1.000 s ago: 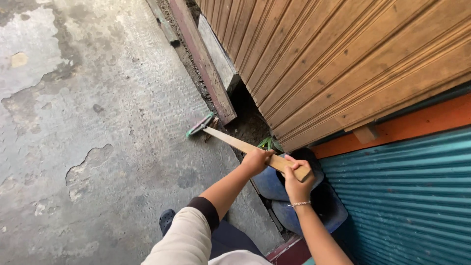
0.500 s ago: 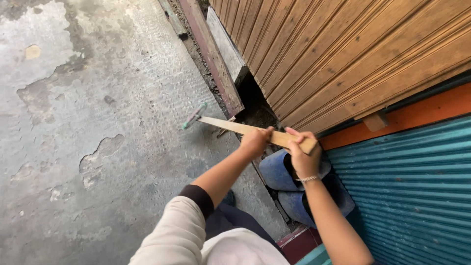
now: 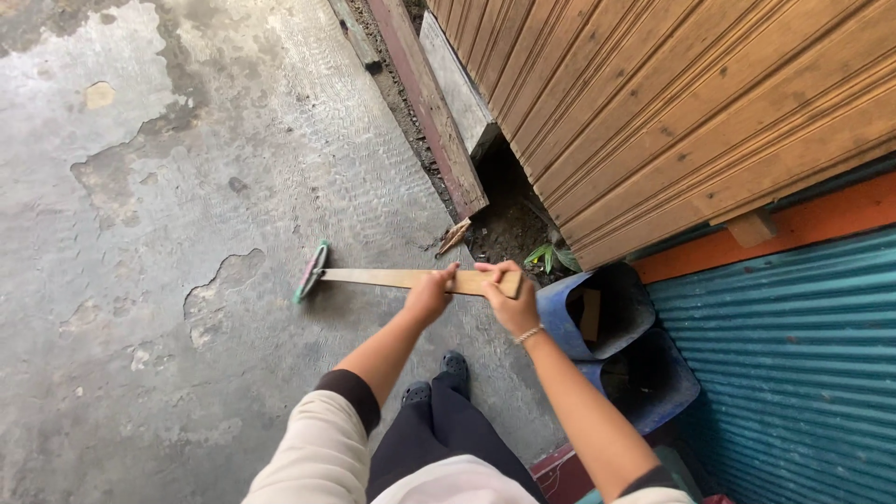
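Long flat pale wooden handle (image 3: 411, 278) with a narrow green scrubbing head (image 3: 310, 272) resting on the worn grey concrete floor (image 3: 168, 187), left hand (image 3: 431, 295) fingers wrapped around the handle, right hand (image 3: 511, 297) fingers closed over its upper end, two blue plastic bins (image 3: 607, 322) just beside, ribbed wooden wall (image 3: 672, 112) behind

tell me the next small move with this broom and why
Probably a short pull of the broom head across the wet concrete floor toward the feet. The left hand and right hand both grip the top end of the wooden handle, and the head rests on the floor out to the left, so drawing it back seems the natural stroke.
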